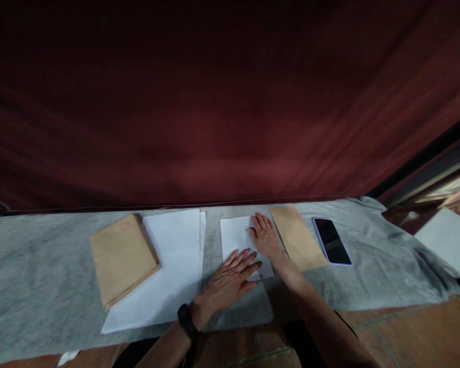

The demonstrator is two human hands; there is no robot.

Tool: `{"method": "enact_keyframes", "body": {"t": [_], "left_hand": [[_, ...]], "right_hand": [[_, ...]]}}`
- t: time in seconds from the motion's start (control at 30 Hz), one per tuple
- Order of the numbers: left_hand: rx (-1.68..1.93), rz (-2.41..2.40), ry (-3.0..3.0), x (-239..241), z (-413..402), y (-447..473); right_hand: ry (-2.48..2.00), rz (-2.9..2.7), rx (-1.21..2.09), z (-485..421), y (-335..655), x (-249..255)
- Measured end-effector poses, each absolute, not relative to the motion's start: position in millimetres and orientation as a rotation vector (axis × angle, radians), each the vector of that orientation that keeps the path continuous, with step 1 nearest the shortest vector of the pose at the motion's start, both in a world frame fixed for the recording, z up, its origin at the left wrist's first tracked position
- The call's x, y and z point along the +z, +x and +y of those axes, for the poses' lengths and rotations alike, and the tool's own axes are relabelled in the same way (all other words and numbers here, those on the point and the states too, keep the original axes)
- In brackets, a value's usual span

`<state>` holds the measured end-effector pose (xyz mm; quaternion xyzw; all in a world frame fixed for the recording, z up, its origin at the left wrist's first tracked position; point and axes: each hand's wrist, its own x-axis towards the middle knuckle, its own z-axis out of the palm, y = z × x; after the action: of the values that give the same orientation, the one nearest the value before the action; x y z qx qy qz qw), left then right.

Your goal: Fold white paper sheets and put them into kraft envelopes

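A small folded white sheet (234,236) lies on the grey cloth (42,276) in front of me. My left hand (230,278) rests flat on its near edge, fingers spread, a dark band on the wrist. My right hand (265,236) lies flat on the sheet's right side, fingers stretched forward. Just right of that hand sits a single brown envelope (298,236). Neither hand grips anything.
A stack of brown envelopes (120,258) lies at the left, partly on large white sheets (172,266). A dark phone (331,241) lies right of the single envelope. A dark red curtain (214,112) hangs behind. Another white sheet (448,237) is at far right.
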<state>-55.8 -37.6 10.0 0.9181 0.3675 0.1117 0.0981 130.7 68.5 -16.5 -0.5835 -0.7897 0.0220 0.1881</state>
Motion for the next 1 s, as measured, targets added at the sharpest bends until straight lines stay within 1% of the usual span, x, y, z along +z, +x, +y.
{"method": "enact_keyframes", "body": {"t": [0.07,0.2,0.3,0.4,0.53,0.67,0.83,0.9,1.0], "left_hand": [[0.354,1.211,2.676,5.8,-36.2,-56.5],[0.483,1.623,2.542,-8.1,-25.1,-60.1],[0.523,1.775,2.499,-17.9,-11.0,-64.4],[0.498,1.811,2.495,-22.8,4.1,-66.3],[0.489,1.913,2.419,-25.0,22.6,-63.8],[0.559,2.02,2.342,-27.3,36.9,-60.9],[0.66,2.105,2.273,-23.7,42.8,-55.8],[0.683,2.073,2.293,-19.0,35.8,-49.8],[0.639,1.847,2.453,-12.7,11.2,-37.7]], "right_hand": [[-1.589,-2.233,0.082,64.4,132.6,-11.7],[-1.353,-2.379,0.196,43.4,128.9,-8.3],[-1.305,-2.439,0.147,23.9,123.2,-16.0],[-1.359,-2.42,0.059,12.4,120.3,-24.9],[-1.393,-2.403,0.029,9.9,119.9,-28.1],[-1.427,-2.385,0.022,10.8,120.6,-27.9],[-1.585,-2.264,-0.028,18.5,128.9,-32.6],[-1.606,-2.237,-0.021,23.0,133.9,-34.6],[-1.616,-2.204,0.02,26.3,138.7,-35.5]]}}
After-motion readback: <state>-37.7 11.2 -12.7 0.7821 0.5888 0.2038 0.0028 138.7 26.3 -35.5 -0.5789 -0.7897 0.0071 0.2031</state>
